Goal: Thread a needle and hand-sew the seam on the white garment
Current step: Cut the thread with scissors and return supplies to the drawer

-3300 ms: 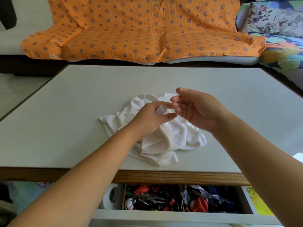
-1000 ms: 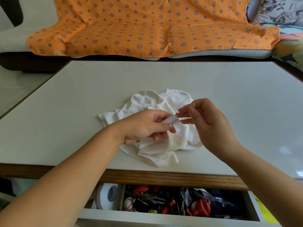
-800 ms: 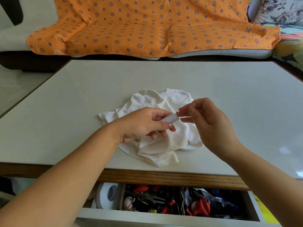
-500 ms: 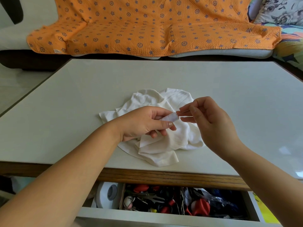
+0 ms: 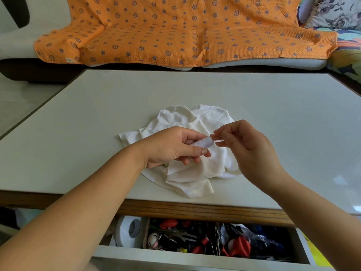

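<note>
Small white spool (image 5: 203, 144) in the left hand's (image 5: 172, 147) grip; thin needle (image 5: 216, 138), pinched by the right hand (image 5: 250, 149), meets its end. Crumpled white garment (image 5: 195, 173) lies beneath both grips.

both bare forearms (image 5: 88, 202) reach forward, hands almost meeting. the left hand (image 5: 173, 148) curls thumb and fingers round a small white spool (image 5: 203, 143); the right hand (image 5: 247, 148) pinches a thin needle (image 5: 216, 138) between thumb and forefinger, other fingers curled.

I'm looking across a pale table (image 5: 78, 133) toward a sofa (image 5: 13, 44) wearing an orange blanket (image 5: 175, 36). Below, a cluttered drawer (image 5: 195, 258) is hanging open.
</note>
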`<move>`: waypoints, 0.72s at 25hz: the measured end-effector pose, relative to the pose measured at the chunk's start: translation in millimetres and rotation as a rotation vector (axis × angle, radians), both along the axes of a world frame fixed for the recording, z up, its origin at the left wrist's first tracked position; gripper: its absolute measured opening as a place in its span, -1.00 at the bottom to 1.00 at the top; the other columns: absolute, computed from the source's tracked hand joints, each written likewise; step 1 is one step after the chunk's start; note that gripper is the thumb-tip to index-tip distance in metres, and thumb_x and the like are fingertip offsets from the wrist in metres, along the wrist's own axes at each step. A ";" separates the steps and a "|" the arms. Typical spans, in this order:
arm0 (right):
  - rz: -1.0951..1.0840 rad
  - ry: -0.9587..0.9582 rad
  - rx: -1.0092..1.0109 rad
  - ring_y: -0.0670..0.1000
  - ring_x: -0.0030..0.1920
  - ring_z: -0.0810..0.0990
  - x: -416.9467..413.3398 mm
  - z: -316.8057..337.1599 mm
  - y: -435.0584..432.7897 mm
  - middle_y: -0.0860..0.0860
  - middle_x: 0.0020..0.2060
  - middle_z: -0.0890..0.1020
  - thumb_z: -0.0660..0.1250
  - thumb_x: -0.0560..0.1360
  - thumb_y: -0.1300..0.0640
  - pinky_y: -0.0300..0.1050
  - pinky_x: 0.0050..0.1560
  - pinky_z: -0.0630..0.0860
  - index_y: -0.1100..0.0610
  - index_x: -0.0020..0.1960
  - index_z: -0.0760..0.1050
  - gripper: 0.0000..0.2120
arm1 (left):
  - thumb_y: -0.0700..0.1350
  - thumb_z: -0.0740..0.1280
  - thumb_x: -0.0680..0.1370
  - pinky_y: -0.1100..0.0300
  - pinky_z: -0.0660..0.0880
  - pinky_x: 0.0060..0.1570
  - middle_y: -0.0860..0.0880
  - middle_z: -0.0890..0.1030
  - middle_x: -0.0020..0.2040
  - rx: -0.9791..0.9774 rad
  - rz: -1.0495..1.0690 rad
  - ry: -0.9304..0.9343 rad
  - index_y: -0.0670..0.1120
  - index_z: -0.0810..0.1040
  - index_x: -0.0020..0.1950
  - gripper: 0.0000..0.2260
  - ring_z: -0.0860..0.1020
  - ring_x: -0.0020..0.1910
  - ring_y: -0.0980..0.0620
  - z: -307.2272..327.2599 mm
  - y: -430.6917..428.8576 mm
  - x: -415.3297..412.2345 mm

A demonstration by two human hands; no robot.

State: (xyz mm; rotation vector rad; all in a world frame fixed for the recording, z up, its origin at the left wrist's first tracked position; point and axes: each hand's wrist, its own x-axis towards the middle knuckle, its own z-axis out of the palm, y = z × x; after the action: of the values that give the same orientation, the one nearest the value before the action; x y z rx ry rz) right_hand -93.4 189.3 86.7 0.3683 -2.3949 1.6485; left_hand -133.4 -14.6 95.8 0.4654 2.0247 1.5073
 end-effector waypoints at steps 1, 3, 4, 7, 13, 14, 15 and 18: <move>-0.002 -0.020 -0.015 -0.14 -0.07 0.68 0.0 -0.5 0.2 -0.12 -0.11 0.71 0.23 0.62 0.22 -0.16 0.02 0.60 0.03 -0.08 0.52 -0.84 | -0.21 0.36 0.57 0.34 0.50 -0.25 -0.04 0.70 0.05 0.005 -0.002 -0.003 -0.08 0.58 0.29 -0.71 0.61 -0.17 0.14 0.2 -0.1 0.2; -0.002 -0.059 -0.033 -0.14 -0.07 0.68 -0.2 -1.3 0.1 -0.14 -0.10 0.71 0.25 0.61 0.21 -0.15 0.05 0.59 0.04 -0.08 0.54 -0.85 | -0.22 0.36 0.57 0.34 0.51 -0.25 -0.05 0.70 0.06 0.007 -0.006 -0.005 -0.09 0.58 0.29 -0.71 0.62 -0.16 0.14 0.0 -0.4 0.2; -0.002 -0.070 -0.029 -0.15 -0.06 0.68 -0.3 -1.8 0.0 -0.14 -0.10 0.71 0.26 0.61 0.21 -0.17 0.05 0.58 0.04 -0.08 0.55 -0.85 | -0.22 0.36 0.57 0.34 0.51 -0.25 -0.06 0.70 0.07 0.003 -0.006 -0.005 -0.10 0.58 0.29 -0.71 0.62 -0.15 0.14 -0.2 -0.3 0.1; 0.001 -0.076 -0.016 -0.16 -0.05 0.67 0.2 -3.4 0.2 -0.15 -0.10 0.71 0.28 0.59 0.22 -0.26 0.03 0.55 0.03 -0.10 0.56 -0.84 | -0.23 0.36 0.57 0.35 0.51 -0.25 -0.07 0.70 0.08 -0.007 -0.002 -0.006 -0.11 0.57 0.31 -0.70 0.63 -0.15 0.14 -0.8 0.2 0.4; 0.001 -0.095 -0.053 -0.20 -0.05 0.65 0.5 -6.9 -1.7 -0.15 -0.11 0.70 0.29 0.58 0.24 -0.43 -0.04 0.48 0.05 -0.12 0.56 -0.84 | -0.23 0.36 0.57 0.34 0.52 -0.24 -0.10 0.70 0.09 -0.012 -0.004 -0.028 -0.13 0.56 0.30 -0.71 0.65 -0.11 0.11 -0.1 1.2 2.1; 0.003 -0.101 -0.056 -0.20 -0.05 0.65 0.2 -7.9 -2.0 -0.16 -0.10 0.70 0.29 0.58 0.24 -0.42 -0.03 0.48 0.05 -0.12 0.57 -0.84 | -0.22 0.36 0.57 0.34 0.52 -0.25 -0.10 0.70 0.09 -0.014 -0.004 -0.031 -0.13 0.56 0.30 -0.71 0.65 -0.11 0.10 0.0 2.1 2.7; 0.004 -0.106 -0.059 -0.20 -0.05 0.65 -0.1 -8.8 -2.3 -0.16 -0.10 0.70 0.29 0.58 0.23 -0.41 -0.03 0.48 0.05 -0.12 0.57 -0.85 | -0.21 0.36 0.57 0.34 0.52 -0.26 -0.11 0.70 0.09 -0.014 -0.003 -0.035 -0.13 0.56 0.29 -0.72 0.64 -0.12 0.10 0.3 2.8 3.4; -0.002 -0.117 -0.062 -0.22 -0.04 0.63 0.6 -10.7 -3.8 -0.20 -0.11 0.69 0.29 0.58 0.23 -0.43 -0.03 0.47 0.05 -0.12 0.58 -0.84 | -0.22 0.37 0.57 0.33 0.51 -0.26 -0.12 0.70 0.09 -0.014 0.002 -0.051 -0.15 0.55 0.26 -0.74 0.64 -0.15 0.10 0.6 4.2 5.0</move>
State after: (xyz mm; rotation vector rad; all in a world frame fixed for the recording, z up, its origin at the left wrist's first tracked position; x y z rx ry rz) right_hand -92.8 185.5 76.0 0.2661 -2.4181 1.7855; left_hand -128.4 -10.4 96.4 0.4155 1.9955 1.4907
